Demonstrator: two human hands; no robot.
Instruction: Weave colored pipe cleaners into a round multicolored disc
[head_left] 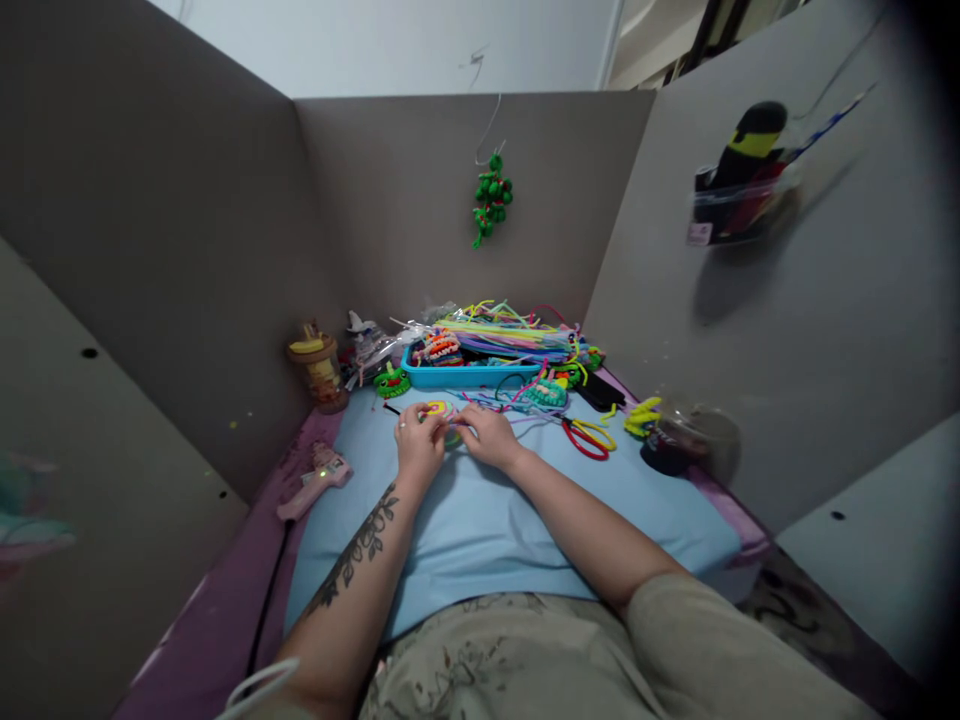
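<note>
My left hand (420, 440) is closed around a small coiled pipe-cleaner piece (437, 408) in yellow, pink and other colours, above the blue cloth (487, 520). From the other side, the fingers of my right hand (487, 436) pinch the same piece. My fingertips hide much of it. A thin dark stick (391, 409) pokes out beside my left fingers; I cannot tell whether they hold it. Scissors (589, 438) with red and yellow handles lie to the right of my right hand. Just beyond the hands sits a turquoise pipe-cleaner figure (546, 392).
Behind is a blue tray (472, 377) heaped with pipe cleaners (510, 335). Left stand a green figure (391, 380), a cup (317, 375) and a pink glue gun (315, 482) with a cord. Right are a black object (601, 391) and a dark container (667, 450). Grey panels (420, 200) enclose three sides.
</note>
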